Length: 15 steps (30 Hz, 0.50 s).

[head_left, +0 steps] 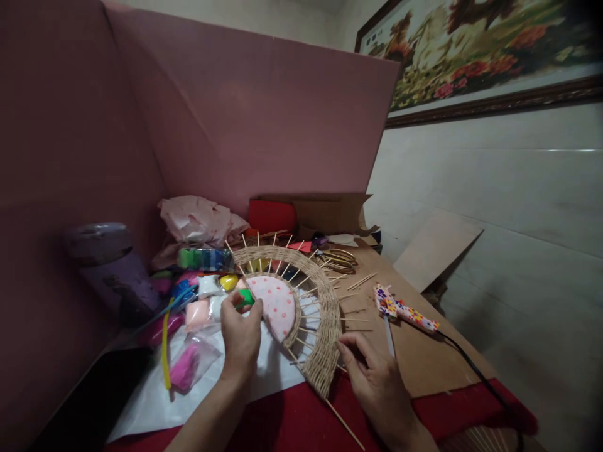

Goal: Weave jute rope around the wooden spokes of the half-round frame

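A half-round woven fan (327, 314) made of thin wooden sticks and brown twine is tilted up in front of me. Its inner half-disc (277, 304) is covered in pale cloth with pink dots, and stick ends poke out past the wide twine band. My left hand (241, 336) is closed on the straight edge of the half-disc, thumb in front and fingers partly hidden behind. At the lower right, my right hand (377, 376) pinches the outer edge of the twine band. Whether a loose strand also lies between those fingertips, I cannot tell.
A floral-patterned glue gun (405, 309) with a black cord rests on brown cardboard (424, 358). Scissors (340, 258) and loose sticks (362, 281) lie behind the fan. Left are bagged coloured clay (198, 315), a yellow strip (166, 345) and a purple tumbler (113, 270). Pink panels (264, 119) enclose the back.
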Available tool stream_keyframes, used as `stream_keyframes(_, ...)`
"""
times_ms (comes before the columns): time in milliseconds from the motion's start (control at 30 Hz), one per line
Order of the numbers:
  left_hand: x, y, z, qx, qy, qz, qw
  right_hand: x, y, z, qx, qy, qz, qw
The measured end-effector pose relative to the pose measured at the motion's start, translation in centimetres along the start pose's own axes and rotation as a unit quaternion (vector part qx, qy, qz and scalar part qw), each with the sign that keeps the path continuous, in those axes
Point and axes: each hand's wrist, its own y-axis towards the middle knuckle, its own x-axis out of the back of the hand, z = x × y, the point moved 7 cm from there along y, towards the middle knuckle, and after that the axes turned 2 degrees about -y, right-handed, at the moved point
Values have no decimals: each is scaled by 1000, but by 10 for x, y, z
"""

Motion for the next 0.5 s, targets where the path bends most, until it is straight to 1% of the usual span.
stream_keyframes(100,-9,-3,22,140,-73,32,987,1,0,1,12,-10,-10,1000)
stream_keyframes(167,-20,-11,30,206,-124,75,968,0,0,1,17,-16,-13,1000)
stream_keyframes(200,-25,-15,32,228,-148,95,957,0,0,0,17,-20,-14,1000)
stream_keyframes(300,-40,-26,34,275,-205,151,927,-2,0,-2,13,-29,-14,999)
stream_keyframes(367,-47,-31,36,301,-223,179,910,-2,0,-2,12,-29,-15,999)
stream_keyframes(433,-50,-33,37,314,-226,193,902,-2,0,-1,13,-25,-15,999)
stream_keyframes(500,-50,-32,37,311,-227,193,902,-1,1,1,20,-22,-14,999)
